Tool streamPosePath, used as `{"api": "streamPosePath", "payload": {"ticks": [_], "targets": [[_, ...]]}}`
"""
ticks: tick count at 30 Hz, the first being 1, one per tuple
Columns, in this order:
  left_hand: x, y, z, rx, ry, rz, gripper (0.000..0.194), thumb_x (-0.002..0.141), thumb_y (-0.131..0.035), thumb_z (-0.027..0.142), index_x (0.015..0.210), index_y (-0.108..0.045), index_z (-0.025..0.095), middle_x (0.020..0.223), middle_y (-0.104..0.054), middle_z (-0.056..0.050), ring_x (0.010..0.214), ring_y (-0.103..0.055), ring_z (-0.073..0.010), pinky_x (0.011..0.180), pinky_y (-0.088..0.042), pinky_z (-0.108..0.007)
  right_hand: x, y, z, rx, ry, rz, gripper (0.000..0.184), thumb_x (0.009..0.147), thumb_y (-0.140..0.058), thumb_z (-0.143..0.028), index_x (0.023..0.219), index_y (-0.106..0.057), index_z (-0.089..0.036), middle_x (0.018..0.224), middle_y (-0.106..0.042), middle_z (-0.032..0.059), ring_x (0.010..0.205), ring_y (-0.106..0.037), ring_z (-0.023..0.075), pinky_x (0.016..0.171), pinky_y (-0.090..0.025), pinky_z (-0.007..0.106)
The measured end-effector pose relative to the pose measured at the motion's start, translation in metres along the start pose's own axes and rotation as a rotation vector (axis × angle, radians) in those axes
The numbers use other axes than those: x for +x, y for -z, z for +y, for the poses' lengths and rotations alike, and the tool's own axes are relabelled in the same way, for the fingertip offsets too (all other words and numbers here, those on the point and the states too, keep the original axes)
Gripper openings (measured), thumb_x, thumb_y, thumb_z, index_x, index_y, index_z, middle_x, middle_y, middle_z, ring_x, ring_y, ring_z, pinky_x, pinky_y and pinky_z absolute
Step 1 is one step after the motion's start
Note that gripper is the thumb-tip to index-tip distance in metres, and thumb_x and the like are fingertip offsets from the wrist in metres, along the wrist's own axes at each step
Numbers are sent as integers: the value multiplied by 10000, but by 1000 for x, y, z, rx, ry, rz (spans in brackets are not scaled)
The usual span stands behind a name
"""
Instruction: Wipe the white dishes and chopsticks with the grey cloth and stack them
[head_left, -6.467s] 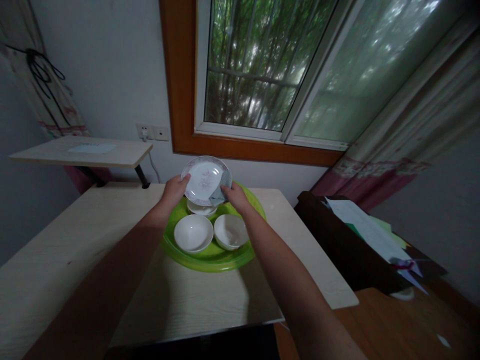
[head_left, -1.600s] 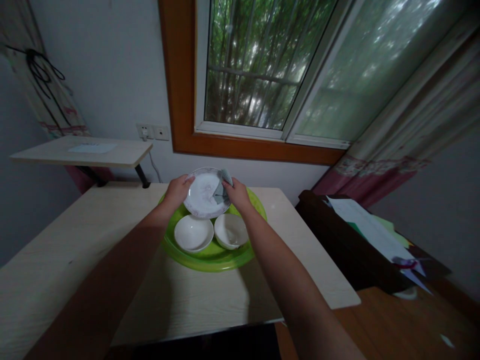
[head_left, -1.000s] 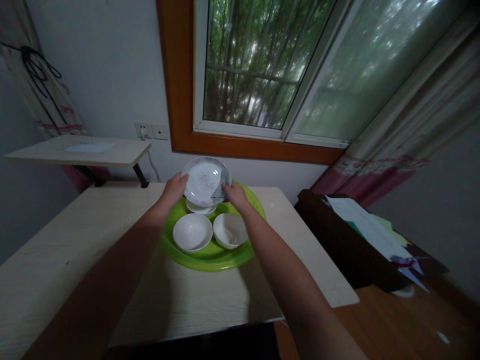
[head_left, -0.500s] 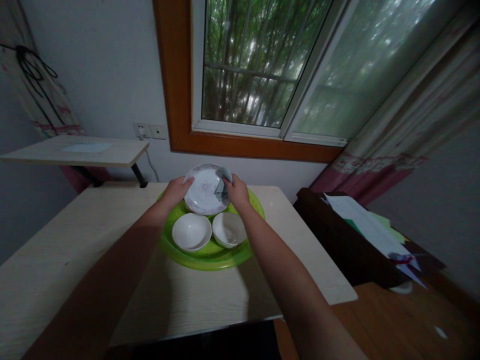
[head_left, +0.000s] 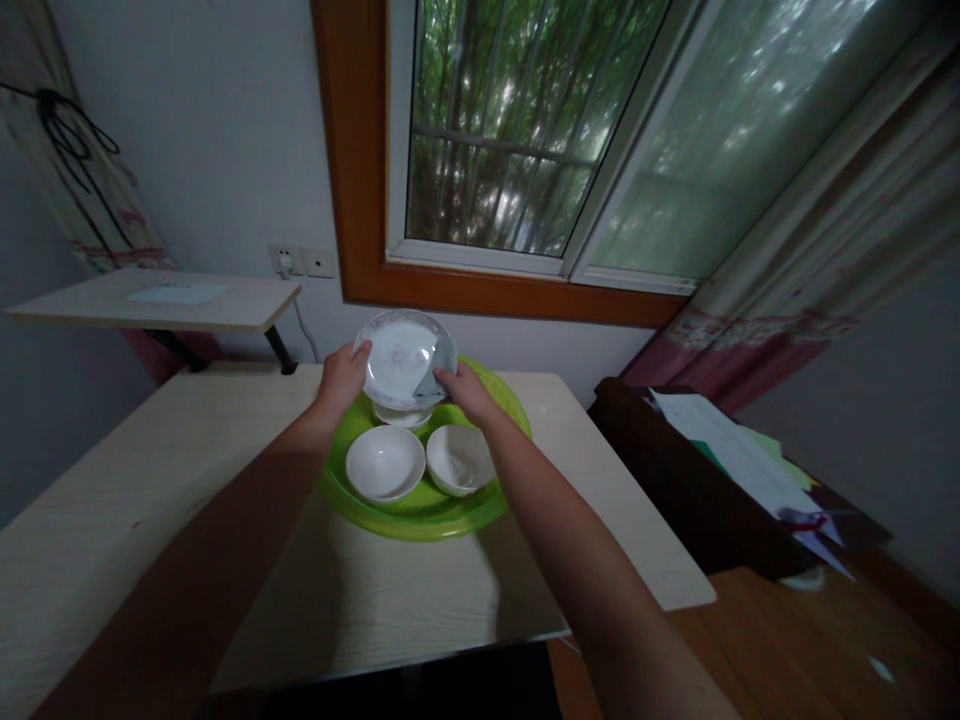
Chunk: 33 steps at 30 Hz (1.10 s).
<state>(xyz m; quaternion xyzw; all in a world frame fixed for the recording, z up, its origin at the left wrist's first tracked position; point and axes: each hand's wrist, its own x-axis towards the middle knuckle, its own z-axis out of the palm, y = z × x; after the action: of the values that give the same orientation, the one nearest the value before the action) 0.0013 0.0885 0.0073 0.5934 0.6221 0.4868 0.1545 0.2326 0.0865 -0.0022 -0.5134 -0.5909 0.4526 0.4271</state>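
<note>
- The patterned plate (head_left: 396,345) is raised between the two hands, above the back part of the green basin (head_left: 420,527), its face tilted toward the wearer.
- The left hand (head_left: 343,378) is closed on the plate's left rim, thumb over the edge; its other fingers are mostly hidden.
- The right hand (head_left: 466,390) pinches a grey cloth (head_left: 435,374) against the plate's lower right, thumb on top; the fingers behind cannot be made out.
- Below the plate, a white dish (head_left: 403,417) shows only its front part.
- Nearer the wearer, a left bowl (head_left: 385,466) and a right bowl (head_left: 459,462) sit side by side in the basin, which stands on the table (head_left: 187,480).
- Compared with half a second ago, the plate is higher and farther left, uncovering part of the white dish; the cloth lies lower on its face.
- Both bowls keep their places in the basin.
</note>
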Motion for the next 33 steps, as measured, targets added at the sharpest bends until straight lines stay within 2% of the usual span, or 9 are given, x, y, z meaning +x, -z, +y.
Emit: {"api": "streamPosePath", "payload": {"ticks": [3, 5, 9, 13, 15, 18, 25, 30, 33], "targets": [[1, -1, -3, -4, -3, -1, 499, 920, -412, 538, 898, -703, 133, 882, -708, -143, 841, -639, -264, 839, -487, -369, -5, -4, 0, 154, -73, -94, 192, 931, -578, -280, 1096, -631, -197, 984, -743, 63, 723, -703, 163, 687, -613, 346], [2, -2, -4, -31, -2, -31, 496, 920, -406, 529, 901, -698, 128, 916, -714, -145, 863, -643, -266, 845, -490, -369, -5, -4, 1, 138, -83, -64, 195, 934, -582, -297, 1093, -634, -197, 974, -740, 67, 704, -700, 166, 676, -618, 359], [0, -5, -4, -77, -5, -96, 505, 909, -425, 552, 918, -689, 122, 939, -722, -138, 865, -645, -259, 818, -507, -356, 3, 1, 2, -85, -39, 122, 252, 952, -556, -354, 1137, -629, -198, 1006, -729, 80, 735, -704, 197, 675, -613, 366], [-1, -6, -4, -98, -21, -156, 431, 897, -475, 505, 1021, -673, 142, 907, -718, -105, 775, -636, -226, 722, -513, -324, 5, 7, -3, -401, 71, 284, 239, 971, -527, -374, 1091, -645, -205, 1042, -726, 97, 923, -692, 232, 844, -552, 353], [-1, -6, -5, -67, -37, -165, 396, 892, -489, 488, 1002, -670, 152, 866, -707, -89, 743, -624, -217, 701, -505, -319, 2, 10, -7, -530, 124, 337, 219, 976, -517, -359, 1052, -652, -204, 1038, -729, 100, 977, -672, 235, 877, -508, 325], [-1, -6, -5, -14, -73, -185, 400, 884, -494, 508, 925, -675, 154, 824, -692, -77, 750, -615, -221, 715, -496, -324, -3, 12, -12, -611, 169, 365, 219, 984, -501, -365, 1019, -652, -211, 990, -733, 86, 945, -660, 215, 830, -468, 273], [-3, -7, -3, -85, -62, -255, 530, 873, -484, 572, 996, -715, 111, 975, -739, -119, 866, -647, -243, 784, -504, -320, -3, 11, -11, -622, 206, 361, 232, 980, -502, -371, 984, -666, -208, 893, -722, 58, 845, -641, 193, 735, -427, 246], [-1, -8, -2, -35, -49, -199, 489, 866, -485, 556, 893, -712, 124, 864, -731, -99, 799, -629, -233, 749, -493, -315, 4, 13, -5, -524, 189, 345, 232, 952, -538, -382, 934, -678, -198, 864, -715, 45, 826, -637, 186, 753, -462, 254], [1, -6, -1, -1, -54, -136, 457, 872, -472, 536, 859, -694, 137, 834, -713, -93, 770, -612, -223, 751, -479, -318, 8, 11, -1, -400, 158, 290, 208, 934, -555, -351, 935, -679, -184, 898, -717, 42, 844, -648, 181, 774, -505, 270]]}}
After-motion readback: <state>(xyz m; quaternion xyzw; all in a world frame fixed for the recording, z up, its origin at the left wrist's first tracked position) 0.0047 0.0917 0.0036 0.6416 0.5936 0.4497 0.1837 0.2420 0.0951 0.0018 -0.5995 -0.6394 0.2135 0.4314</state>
